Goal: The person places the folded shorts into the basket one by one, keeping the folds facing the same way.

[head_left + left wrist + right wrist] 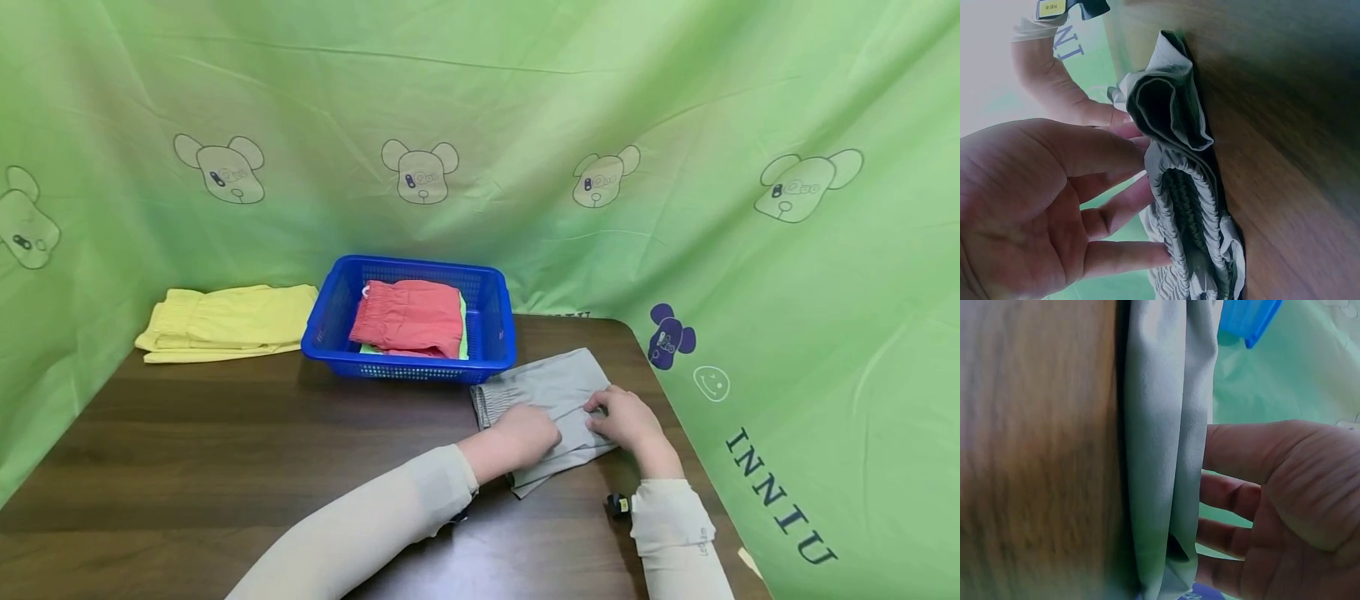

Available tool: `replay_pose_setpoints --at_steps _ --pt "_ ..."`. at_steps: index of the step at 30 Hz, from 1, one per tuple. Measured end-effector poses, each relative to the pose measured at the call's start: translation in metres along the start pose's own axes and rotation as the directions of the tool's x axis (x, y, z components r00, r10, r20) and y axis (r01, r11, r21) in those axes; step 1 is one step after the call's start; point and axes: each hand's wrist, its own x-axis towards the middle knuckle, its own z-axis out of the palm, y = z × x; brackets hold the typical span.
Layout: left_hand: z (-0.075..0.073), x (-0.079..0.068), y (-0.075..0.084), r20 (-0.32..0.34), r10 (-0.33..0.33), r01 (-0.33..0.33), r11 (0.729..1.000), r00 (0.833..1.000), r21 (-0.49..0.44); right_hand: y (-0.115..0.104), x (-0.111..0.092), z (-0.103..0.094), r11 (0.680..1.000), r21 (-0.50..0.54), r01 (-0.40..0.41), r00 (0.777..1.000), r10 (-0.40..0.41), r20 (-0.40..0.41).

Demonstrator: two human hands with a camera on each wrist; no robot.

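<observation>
Folded grey pants with a gathered elastic waistband lie on the table, just right of and in front of the blue basket. My left hand rests on them near the waistband; its fingers are largely straight in the left wrist view, with the tips against the cloth. On the right part of the pants, my right hand touches the top layer with thumb and fingertips. Its fingers look loosely extended in the right wrist view. Folded layers stack under both hands.
The blue basket at the back holds folded red pants over a light green garment. Folded yellow pants lie left of it. A green printed curtain hangs behind and along the sides of the wooden table.
</observation>
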Motion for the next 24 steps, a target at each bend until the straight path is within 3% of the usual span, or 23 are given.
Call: replay_pose_setpoints --at_steps 6,14,24 --pt "0.006 -0.006 -0.006 0.012 0.026 -0.026 1.0 1.0 0.007 -0.012 -0.005 0.002 0.999 -0.035 -0.008 1.0 0.008 -0.012" --pt "0.012 -0.021 -0.017 -0.023 0.067 -0.067 0.997 0.997 0.038 -0.027 -0.01 0.005 0.998 -0.065 0.005 1.0 -0.006 -0.019" --pt "0.021 -0.041 -0.024 -0.134 0.139 -0.125 0.986 0.981 0.107 -0.042 -0.016 0.006 0.995 -0.099 0.019 0.999 -0.023 -0.04"
